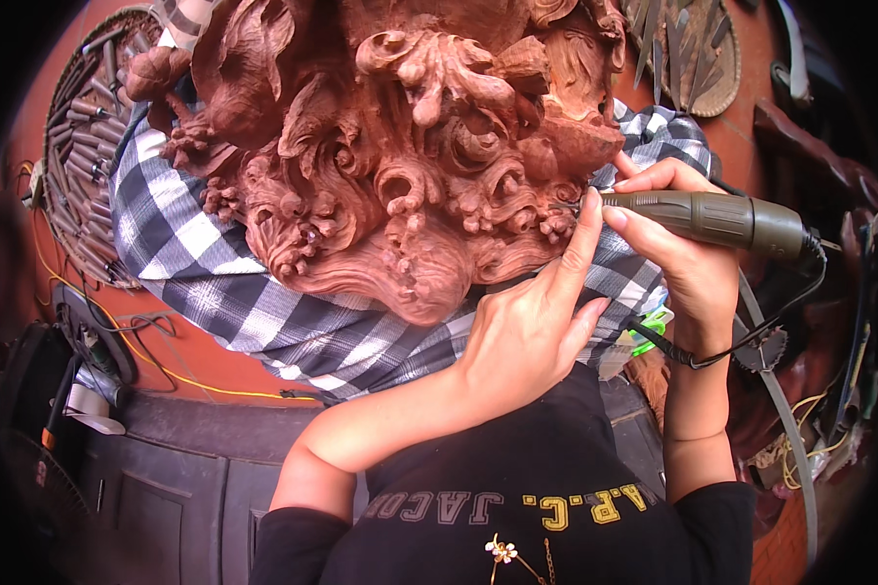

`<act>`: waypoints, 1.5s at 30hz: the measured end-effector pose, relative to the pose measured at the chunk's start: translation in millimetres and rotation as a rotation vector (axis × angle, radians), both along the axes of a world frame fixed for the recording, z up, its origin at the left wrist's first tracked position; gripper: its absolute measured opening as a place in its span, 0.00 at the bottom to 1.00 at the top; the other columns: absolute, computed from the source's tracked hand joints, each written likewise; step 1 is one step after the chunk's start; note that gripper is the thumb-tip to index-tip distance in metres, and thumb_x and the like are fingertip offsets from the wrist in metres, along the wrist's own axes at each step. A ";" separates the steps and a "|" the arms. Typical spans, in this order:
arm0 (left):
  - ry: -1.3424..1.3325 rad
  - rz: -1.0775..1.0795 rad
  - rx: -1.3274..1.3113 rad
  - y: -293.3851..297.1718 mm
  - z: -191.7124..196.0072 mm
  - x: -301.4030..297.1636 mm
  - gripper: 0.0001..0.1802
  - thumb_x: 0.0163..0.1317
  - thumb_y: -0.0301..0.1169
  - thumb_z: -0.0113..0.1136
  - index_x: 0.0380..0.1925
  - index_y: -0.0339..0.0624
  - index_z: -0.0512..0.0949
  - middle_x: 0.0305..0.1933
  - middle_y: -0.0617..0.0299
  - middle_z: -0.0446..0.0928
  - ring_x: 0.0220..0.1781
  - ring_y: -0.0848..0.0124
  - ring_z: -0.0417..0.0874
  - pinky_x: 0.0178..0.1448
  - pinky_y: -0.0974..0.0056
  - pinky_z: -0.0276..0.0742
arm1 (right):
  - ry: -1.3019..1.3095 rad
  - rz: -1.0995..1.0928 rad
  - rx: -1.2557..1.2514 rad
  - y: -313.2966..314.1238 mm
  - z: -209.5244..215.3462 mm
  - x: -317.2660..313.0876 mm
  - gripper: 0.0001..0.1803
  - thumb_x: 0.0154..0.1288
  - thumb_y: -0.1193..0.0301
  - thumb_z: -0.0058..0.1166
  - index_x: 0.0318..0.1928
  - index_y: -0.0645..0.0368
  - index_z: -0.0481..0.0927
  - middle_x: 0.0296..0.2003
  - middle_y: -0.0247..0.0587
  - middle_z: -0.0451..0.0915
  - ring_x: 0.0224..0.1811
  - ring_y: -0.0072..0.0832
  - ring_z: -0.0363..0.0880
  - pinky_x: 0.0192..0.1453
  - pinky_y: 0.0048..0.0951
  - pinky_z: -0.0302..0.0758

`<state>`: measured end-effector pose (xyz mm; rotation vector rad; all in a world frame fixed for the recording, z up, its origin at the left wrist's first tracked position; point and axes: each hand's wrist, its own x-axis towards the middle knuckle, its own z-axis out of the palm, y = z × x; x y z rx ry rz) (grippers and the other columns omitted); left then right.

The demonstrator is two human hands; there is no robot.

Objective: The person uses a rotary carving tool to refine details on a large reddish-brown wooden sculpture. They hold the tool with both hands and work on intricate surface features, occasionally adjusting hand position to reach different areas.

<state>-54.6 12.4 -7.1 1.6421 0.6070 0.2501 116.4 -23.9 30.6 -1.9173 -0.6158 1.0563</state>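
A reddish-brown wood carving (pixel 400 185) with deep curls, scrolls and bead-like clusters lies before me on a black-and-white checked cloth (pixel 200 249). My right hand (pixel 688 253) grips an olive-brown rotary carving tool (pixel 722 218) like a pen. Its thin tip points left at the carving's lower right edge; the exact contact is hidden by fingers. My left hand (pixel 532 327) is open, its index finger stretched up to the tool's nose and its thumb apart. The other left fingers are mostly out of sight, by the carving's edge.
A round basket full of chisels (pixel 88 166) stands at left on the red tiled floor (pixel 180 346). Another basket (pixel 717 83) with flat blades sits at the far right. The tool's black cable (pixel 795 302) loops past my right wrist. A yellow cord (pixel 176 375) crosses the floor.
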 end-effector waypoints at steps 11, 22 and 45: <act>0.054 -0.067 0.003 1.7 7.1 3.8 0.50 0.58 0.25 0.67 0.76 0.34 0.47 0.40 0.48 0.83 0.30 0.60 0.86 0.34 0.59 0.81 | 0.150 0.024 0.176 -19.3 -11.9 16.2 0.12 0.54 0.72 0.71 0.37 0.62 0.83 0.36 0.35 0.84 0.48 0.27 0.82 0.71 0.37 0.69; 0.254 -0.161 0.123 -7.5 8.9 8.3 0.48 0.67 0.26 0.60 0.78 0.46 0.40 0.35 0.58 0.82 0.34 0.71 0.81 0.58 0.63 0.74 | 0.449 -0.293 0.483 -42.9 -72.1 -8.1 0.12 0.53 0.75 0.73 0.36 0.61 0.83 0.40 0.39 0.85 0.62 0.39 0.78 0.68 0.38 0.72; 0.264 -0.217 0.720 -21.8 -7.3 4.5 0.47 0.70 0.34 0.59 0.79 0.54 0.39 0.35 0.55 0.82 0.32 0.65 0.81 0.39 0.61 0.75 | 0.843 -0.508 0.997 -23.2 -124.0 -44.4 0.14 0.50 0.75 0.72 0.37 0.58 0.80 0.35 0.35 0.81 0.46 0.26 0.78 0.52 0.29 0.75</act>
